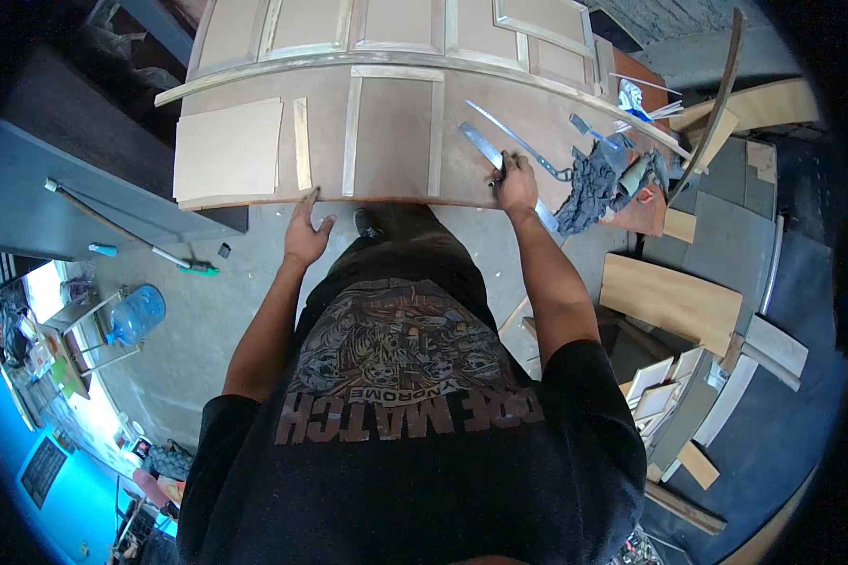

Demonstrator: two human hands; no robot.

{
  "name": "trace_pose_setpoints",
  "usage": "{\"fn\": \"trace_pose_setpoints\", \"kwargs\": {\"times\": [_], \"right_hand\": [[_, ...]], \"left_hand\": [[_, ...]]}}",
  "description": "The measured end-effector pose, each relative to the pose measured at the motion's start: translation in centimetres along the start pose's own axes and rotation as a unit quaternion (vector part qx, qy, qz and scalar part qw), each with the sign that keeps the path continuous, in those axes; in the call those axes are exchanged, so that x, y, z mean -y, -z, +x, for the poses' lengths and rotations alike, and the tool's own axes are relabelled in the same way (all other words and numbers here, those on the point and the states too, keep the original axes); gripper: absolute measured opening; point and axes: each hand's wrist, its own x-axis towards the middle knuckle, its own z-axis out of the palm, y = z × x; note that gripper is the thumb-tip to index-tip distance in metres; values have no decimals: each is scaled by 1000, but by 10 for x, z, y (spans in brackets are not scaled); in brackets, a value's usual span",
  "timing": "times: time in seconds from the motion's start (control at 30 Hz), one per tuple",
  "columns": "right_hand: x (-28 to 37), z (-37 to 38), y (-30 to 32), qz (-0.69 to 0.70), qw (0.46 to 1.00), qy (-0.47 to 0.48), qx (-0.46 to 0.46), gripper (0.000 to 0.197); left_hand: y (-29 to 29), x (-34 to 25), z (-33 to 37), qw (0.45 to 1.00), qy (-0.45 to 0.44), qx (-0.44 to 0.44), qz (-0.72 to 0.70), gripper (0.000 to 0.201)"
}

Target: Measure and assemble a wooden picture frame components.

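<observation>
My left hand is at the table's near edge, fingers and thumb apart, fingertips close to the lower end of a short, pale wood strip. My right hand is closed over a flat metal ruler, which shows on both sides of the fingers; a small dark piece under them is too hidden to name. Just beyond lies a thin toothed saw blade. Between my hands, pale strips form a three-sided frame on the brown board. A stack of thin beige panels lies at the left.
A long wood strip crosses the board, with a framed panel beyond. A crumpled dark cloth lies right of my hand. Board offcuts lean at the right. A blue water jug and a broom are at the left.
</observation>
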Motion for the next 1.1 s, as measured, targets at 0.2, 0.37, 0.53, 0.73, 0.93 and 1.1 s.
{"fn": "trace_pose_setpoints", "kwargs": {"times": [0.2, 0.37, 0.53, 0.73, 0.93, 1.1], "right_hand": [[8, 4, 3, 9, 998, 22, -56, 44], [50, 3, 5, 139, 989, 45, -29, 44], [88, 3, 2, 151, 979, 117, 66, 54], [93, 6, 7, 149, 970, 140, 132, 57], [68, 6, 2, 151, 971, 174, 57, 65], [62, 4, 27, 211, 968, 72, 113, 69]], "left_hand": [[0, -16, 7, 999, -27, -14, -29, 72], [-16, -45, 35, 998, -37, -14, -38, 69], [-31, -70, 57, 999, 43, -14, 29, 80], [-31, -67, 61, 993, 99, -17, 67, 94], [-23, -60, 52, 993, 40, 1, 115, 92], [-24, -52, 50, 990, 19, 3, 136, 69]]}}
